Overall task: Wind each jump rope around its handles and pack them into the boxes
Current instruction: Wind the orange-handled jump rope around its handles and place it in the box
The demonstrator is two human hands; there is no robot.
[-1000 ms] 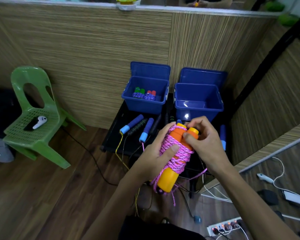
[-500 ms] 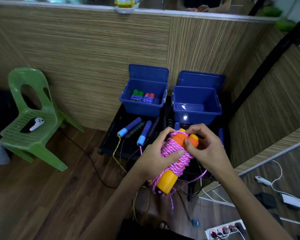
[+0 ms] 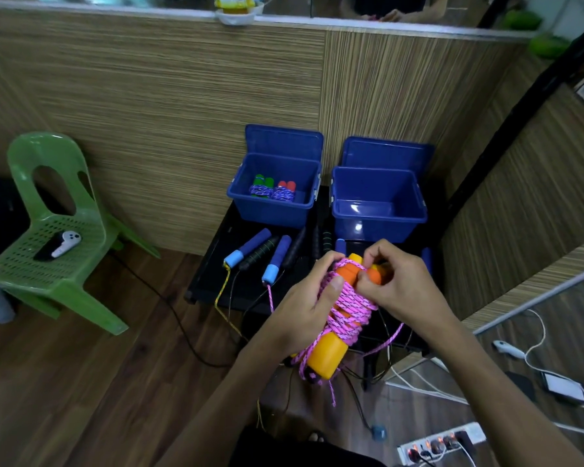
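Note:
An orange-handled jump rope [image 3: 331, 355] with pink cord wound round its handles is held up in front of the black table [image 3: 209, 281]. My left hand [image 3: 300, 308] grips the bundle round its middle, thumb on the cord. My right hand [image 3: 395, 281] pinches the pink cord at the top of the handles. A loose pink tail hangs below. The left blue box [image 3: 270, 214] holds two wound ropes [image 3: 272, 190], green and red handled. The right blue box [image 3: 378, 217] shows nothing inside. Unwound ropes with blue [image 3: 250, 246] and black handles lie on the table.
A green plastic chair [image 3: 58, 230] with a white controller stands at the left. A wood-grain wall runs behind the boxes. Cables, a power strip [image 3: 442, 446] and chargers lie on the wooden floor at the lower right.
My right hand's fingers have shifted on the top of the orange handles, working the pink cord there. The bundle stays in my left hand at about the same place.

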